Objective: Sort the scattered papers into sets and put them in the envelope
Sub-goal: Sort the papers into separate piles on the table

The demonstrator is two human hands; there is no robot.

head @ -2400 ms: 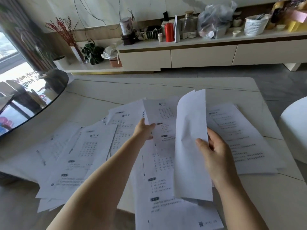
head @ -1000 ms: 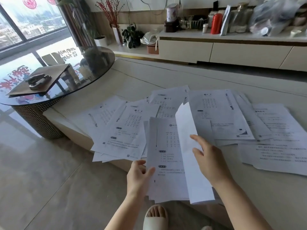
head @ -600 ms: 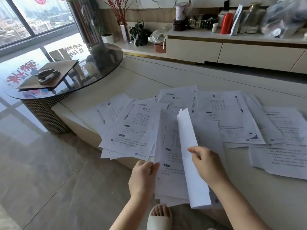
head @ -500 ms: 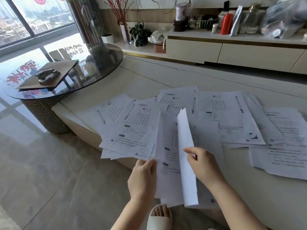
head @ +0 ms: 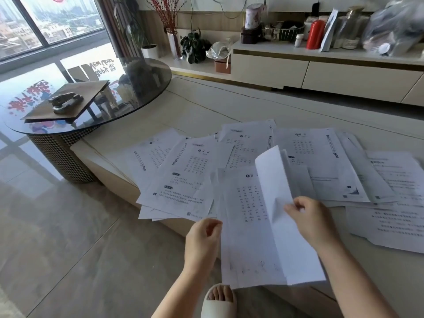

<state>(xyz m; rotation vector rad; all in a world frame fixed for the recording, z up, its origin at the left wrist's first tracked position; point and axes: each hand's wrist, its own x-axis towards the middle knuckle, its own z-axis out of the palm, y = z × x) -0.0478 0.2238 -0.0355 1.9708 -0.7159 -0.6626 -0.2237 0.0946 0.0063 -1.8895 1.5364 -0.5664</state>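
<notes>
Between both hands' fingers (head: pixel 296 206): lifted paper set (head: pixel 250 226), top sheet peeled.

1. Daylight floods in from the tall glass window (head: pixel 46 24) at about ten o'clock, leaving the room bright and evenly lit.
2. The round dark glass side table (head: pixel 128 104) at nine o'clock mirrors the window, with red lettering and pale glare across its top.
3. The glossy beige tiled floor (head: pixel 57 226) at seven o'clock carries a soft sheen.
4. Shadows are faint; a pale one lies under the lifted white printed sheet (head: pixel 275 203) near centre.
5. Wide-angle distortion bends the long cream cabinet (head: pixel 321 72) at one o'clock.
6. The crumpled clear plastic bag (head: pixel 394 26) at two o'clock looks smeared; printed text is too soft to read.
</notes>
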